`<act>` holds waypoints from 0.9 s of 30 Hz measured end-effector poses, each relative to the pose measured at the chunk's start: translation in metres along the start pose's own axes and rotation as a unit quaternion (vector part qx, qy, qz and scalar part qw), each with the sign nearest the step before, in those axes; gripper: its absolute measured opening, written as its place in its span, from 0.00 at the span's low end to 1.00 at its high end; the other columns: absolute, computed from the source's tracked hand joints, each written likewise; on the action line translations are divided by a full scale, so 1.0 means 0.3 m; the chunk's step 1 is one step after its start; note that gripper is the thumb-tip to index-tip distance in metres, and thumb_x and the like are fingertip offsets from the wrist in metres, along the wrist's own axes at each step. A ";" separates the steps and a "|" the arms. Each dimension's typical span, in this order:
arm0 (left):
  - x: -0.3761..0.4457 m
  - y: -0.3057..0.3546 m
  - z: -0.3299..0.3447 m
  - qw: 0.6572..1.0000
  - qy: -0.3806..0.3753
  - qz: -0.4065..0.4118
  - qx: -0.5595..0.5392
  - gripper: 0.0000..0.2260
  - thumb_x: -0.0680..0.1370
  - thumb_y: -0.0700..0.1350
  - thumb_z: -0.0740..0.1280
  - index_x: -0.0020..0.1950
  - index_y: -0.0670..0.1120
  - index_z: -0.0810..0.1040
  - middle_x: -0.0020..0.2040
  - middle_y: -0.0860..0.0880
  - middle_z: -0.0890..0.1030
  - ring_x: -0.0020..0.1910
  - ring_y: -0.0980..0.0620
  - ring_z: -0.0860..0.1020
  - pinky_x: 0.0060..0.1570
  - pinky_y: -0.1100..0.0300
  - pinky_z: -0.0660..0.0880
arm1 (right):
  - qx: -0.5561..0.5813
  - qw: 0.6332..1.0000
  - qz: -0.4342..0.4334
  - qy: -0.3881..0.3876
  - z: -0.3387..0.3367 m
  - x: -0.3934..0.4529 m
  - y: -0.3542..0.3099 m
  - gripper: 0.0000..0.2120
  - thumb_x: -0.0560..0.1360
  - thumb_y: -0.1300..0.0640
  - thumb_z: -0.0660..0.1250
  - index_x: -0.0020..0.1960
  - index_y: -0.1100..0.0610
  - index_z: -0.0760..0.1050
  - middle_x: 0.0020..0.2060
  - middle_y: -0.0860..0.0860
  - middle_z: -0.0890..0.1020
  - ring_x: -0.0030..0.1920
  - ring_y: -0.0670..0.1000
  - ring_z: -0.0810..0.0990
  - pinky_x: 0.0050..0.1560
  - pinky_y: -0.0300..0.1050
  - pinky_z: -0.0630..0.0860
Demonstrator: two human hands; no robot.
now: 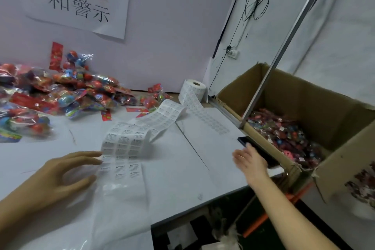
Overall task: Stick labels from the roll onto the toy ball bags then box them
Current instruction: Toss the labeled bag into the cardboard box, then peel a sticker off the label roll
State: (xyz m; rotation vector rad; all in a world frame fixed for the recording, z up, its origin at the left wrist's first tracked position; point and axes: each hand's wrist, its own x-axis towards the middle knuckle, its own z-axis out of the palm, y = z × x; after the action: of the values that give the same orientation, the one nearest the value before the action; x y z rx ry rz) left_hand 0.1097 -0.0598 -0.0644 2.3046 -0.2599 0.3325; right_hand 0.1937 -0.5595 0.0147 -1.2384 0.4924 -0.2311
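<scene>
A white label roll (pixel 195 87) stands at the back of the white table (pixel 178 168). Its strip of labels (pixel 129 138) loops across the table toward me. My left hand (pixel 67 170) hovers open at the strip's near end, fingertips at its left edge. My right hand (pixel 250 160) is open over the table's right edge, next to a black phone (pixel 261 153), holding nothing. A pile of toy ball bags (pixel 60 93) in red and clear wrap lies at the far left. A cardboard box (pixel 300 107) on the right holds several bagged toys.
A paper sign with printed characters (pixel 79 4) hangs on the wall behind. A metal pole (pixel 284 46) slants across the box. Wires and a socket (pixel 233 53) are on the right wall. Dark clutter lies below the table edge.
</scene>
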 end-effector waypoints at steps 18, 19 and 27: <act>-0.014 0.116 -0.090 0.968 0.206 -0.108 -0.091 0.05 0.77 0.30 0.72 0.48 0.38 0.84 0.44 0.40 0.85 0.43 0.44 0.83 0.46 0.57 0.79 | -0.600 0.569 -0.407 -0.388 1.067 -0.570 0.299 0.15 0.77 0.47 0.68 0.43 0.60 0.80 0.57 0.54 0.75 0.52 0.54 0.77 0.42 0.46 0.71; -0.013 0.113 -0.093 0.966 0.213 -0.112 -0.092 0.05 0.77 0.30 0.72 0.47 0.39 0.84 0.44 0.41 0.85 0.43 0.42 0.82 0.46 0.58 0.80 | -0.611 0.570 -0.394 -0.383 1.076 -0.558 0.305 0.14 0.77 0.47 0.68 0.41 0.58 0.79 0.55 0.53 0.74 0.52 0.55 0.77 0.42 0.46 0.70; 0.012 -0.008 -0.164 0.948 0.253 -0.154 0.116 0.24 0.76 0.43 0.73 0.73 0.50 0.77 0.76 0.39 0.67 0.74 0.38 0.62 0.72 0.47 0.61 | -0.640 0.612 -0.303 -0.352 0.918 -0.367 0.295 0.11 0.75 0.46 0.71 0.46 0.54 0.83 0.48 0.53 0.85 0.53 0.56 0.81 0.56 0.50 0.77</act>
State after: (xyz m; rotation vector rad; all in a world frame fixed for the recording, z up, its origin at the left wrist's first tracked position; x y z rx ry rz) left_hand 0.1062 -0.0226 -0.0321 2.3420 0.4135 0.8068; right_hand 0.2208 -0.2514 0.0227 -2.7355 -0.6867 0.1307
